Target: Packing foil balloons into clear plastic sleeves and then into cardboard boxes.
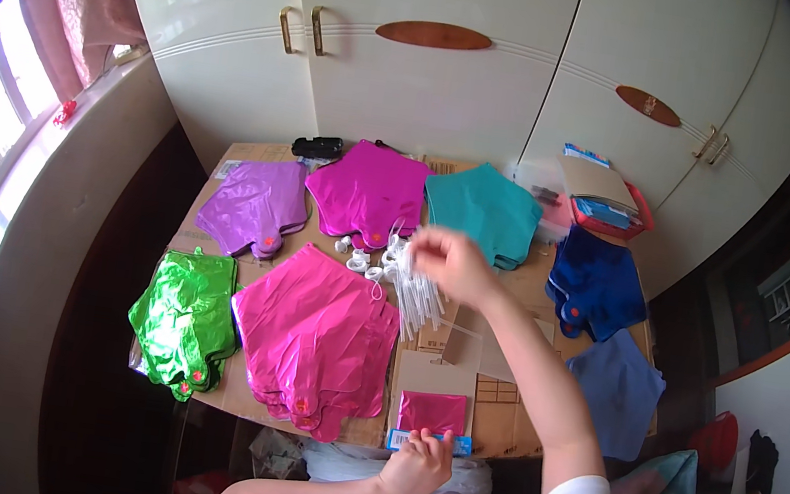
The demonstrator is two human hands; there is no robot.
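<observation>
My right hand (453, 263) reaches over a bundle of thin white straws (418, 301) at the middle of the table. Its fingers are closed at the upper end of the bundle; what they pinch is hard to make out. Close by lie rolls of white ribbon (358, 262). At the near edge, my left hand (417, 471) has its fingers curled over the blue strip of a small flat packet (432, 416) with folded pink foil in it. To the left of the packet spreads a stack of flat pink foil balloons (317, 337).
Around the cardboard-covered table (491, 422) lie flat foil balloons: green (186, 314), purple (257, 207), magenta (370, 188), teal (483, 209), dark blue (597, 286) and pale blue (615, 394). A red basket (643, 221) holds packets at the back right. White cabinets (416, 98) stand behind.
</observation>
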